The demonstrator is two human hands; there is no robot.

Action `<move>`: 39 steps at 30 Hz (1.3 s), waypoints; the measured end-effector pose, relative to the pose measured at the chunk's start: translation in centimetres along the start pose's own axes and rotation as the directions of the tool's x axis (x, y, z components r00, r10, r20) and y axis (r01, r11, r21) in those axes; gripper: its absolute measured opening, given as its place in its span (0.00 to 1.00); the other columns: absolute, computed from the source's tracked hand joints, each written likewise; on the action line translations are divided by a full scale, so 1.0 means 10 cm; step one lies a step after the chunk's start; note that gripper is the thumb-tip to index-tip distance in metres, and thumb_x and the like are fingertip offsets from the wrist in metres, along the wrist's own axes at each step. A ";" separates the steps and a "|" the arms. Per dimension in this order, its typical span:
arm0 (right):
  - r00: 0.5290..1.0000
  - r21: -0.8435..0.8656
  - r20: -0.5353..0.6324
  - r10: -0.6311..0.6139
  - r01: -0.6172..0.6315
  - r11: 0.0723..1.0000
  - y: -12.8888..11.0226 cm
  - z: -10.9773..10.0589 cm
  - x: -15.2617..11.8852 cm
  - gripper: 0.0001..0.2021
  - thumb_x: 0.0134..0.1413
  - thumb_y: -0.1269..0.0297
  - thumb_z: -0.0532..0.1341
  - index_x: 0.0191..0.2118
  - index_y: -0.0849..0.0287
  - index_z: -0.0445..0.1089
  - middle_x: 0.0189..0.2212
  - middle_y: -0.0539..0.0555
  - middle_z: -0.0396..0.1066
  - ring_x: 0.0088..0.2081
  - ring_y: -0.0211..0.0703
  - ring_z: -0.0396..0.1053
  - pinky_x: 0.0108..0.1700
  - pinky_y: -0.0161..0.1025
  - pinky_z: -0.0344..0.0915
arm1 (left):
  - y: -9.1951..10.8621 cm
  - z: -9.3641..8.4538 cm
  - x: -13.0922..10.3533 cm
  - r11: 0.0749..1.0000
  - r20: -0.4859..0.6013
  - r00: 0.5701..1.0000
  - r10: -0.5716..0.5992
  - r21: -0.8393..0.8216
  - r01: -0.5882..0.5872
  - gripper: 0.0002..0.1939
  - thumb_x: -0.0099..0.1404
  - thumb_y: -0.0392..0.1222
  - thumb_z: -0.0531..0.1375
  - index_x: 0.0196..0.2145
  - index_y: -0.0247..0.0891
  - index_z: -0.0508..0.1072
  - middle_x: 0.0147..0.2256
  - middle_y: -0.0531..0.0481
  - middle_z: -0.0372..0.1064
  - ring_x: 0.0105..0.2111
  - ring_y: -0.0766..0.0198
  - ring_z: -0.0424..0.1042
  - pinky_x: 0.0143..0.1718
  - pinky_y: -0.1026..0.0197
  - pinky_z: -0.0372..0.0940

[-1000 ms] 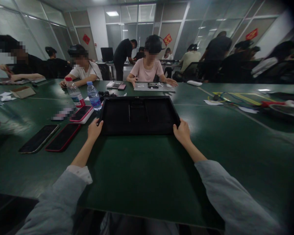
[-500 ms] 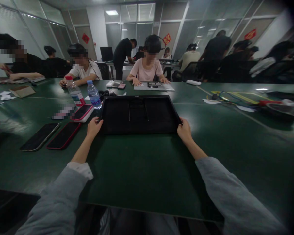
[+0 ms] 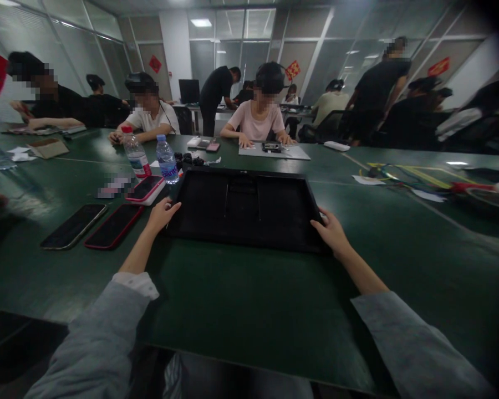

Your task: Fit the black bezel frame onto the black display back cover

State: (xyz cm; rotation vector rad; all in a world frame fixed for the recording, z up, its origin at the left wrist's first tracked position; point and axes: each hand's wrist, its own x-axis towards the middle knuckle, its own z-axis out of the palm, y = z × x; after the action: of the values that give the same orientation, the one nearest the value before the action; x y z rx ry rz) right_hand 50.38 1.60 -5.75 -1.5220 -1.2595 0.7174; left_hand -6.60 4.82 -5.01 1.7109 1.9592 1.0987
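A wide black tray-like case (image 3: 199, 208) with raised edges lies in front of me on the green table (image 3: 233, 310). Two thin upright lines and a handle-like shape show inside it. My left hand (image 3: 162, 216) grips its left edge, thumb on top and fingers bent around the side. At the right edge, my right hand (image 3: 332, 231) holds on in the same way, its fingers partly hidden by the rim.
Left of the case lie a red-edged phone (image 3: 114, 226), a dark phone (image 3: 74, 226) and a pink-edged phone (image 3: 145, 188). Two bottles (image 3: 166, 160) (image 3: 136, 154) stand behind them. Cables (image 3: 403, 176) lie at the right. A person (image 3: 258, 119) sits opposite.
The black case has come closer to me and turned slightly, its right side nearer. Both hands have kept hold of it. The view has shifted a little left.
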 end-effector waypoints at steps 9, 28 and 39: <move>0.990 0.155 0.084 0.117 -0.129 0.979 -0.02 -0.04 0.06 0.35 0.52 0.54 0.70 0.66 0.49 0.67 0.45 0.56 0.81 0.44 0.55 0.80 0.48 0.54 0.80 | 0.08 0.01 -0.04 1.000 -0.005 1.000 0.003 0.014 -0.003 0.22 0.60 0.65 0.61 0.34 0.42 0.72 0.24 0.54 0.67 0.31 0.58 0.70 0.32 0.60 0.59; 0.994 0.171 0.043 0.099 -0.105 0.980 -0.04 -0.02 0.04 0.41 0.47 0.56 0.70 0.69 0.51 0.64 0.45 0.56 0.80 0.45 0.56 0.80 0.48 0.56 0.80 | -0.02 0.05 0.00 0.999 0.018 0.999 0.049 0.007 -0.049 0.28 0.64 0.70 0.54 0.36 0.42 0.74 0.30 0.49 0.72 0.34 0.56 0.72 0.36 0.58 0.61; 0.996 0.162 -0.049 0.080 -0.071 0.984 -0.03 -0.06 0.06 0.40 0.47 0.57 0.68 0.68 0.53 0.64 0.43 0.56 0.80 0.43 0.55 0.79 0.49 0.55 0.79 | -0.08 0.06 0.05 0.997 0.021 0.997 0.074 0.019 -0.075 0.28 0.70 0.66 0.50 0.40 0.41 0.78 0.37 0.47 0.77 0.40 0.54 0.74 0.44 0.57 0.65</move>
State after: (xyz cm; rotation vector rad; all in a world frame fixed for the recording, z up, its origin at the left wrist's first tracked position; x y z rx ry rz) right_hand 51.00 1.95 -5.17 -1.4535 -1.0817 0.8013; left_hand -6.81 5.50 -5.86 1.8113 1.9143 1.0869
